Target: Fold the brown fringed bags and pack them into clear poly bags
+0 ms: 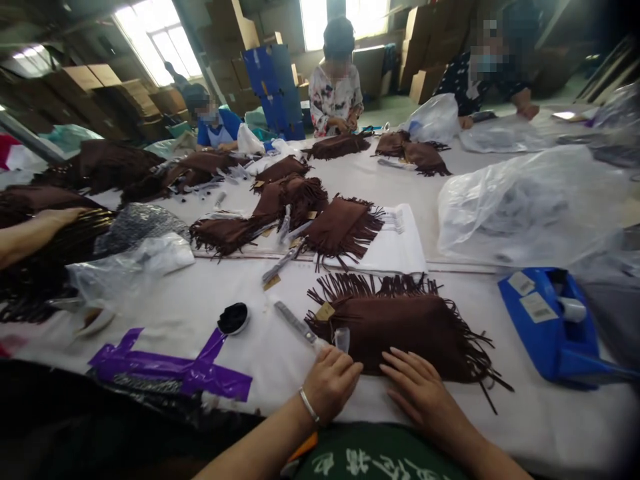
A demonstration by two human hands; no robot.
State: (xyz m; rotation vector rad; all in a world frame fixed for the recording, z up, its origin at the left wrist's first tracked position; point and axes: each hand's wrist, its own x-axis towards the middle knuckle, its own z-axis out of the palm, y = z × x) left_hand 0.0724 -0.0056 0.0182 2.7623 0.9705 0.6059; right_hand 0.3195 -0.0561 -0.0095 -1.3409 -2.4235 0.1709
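A dark brown fringed bag lies flat on the white-covered table before me, a small tan tag at its upper left corner. My left hand, with a bracelet on the wrist, is closed at the bag's lower left edge; whatever its curled fingers hold is hidden. A grey, ribbed strip reaches up and left from just beyond that hand. My right hand rests with fingers stretched out on the bag's lower edge. Near the left hand, a small clear plastic piece lies on the bag.
At right stand a blue tape dispenser and a large clear plastic bag. More brown fringed bags lie beyond. A black-filled round dish and purple tape are at left. Another person's arm reaches in; several people sit around.
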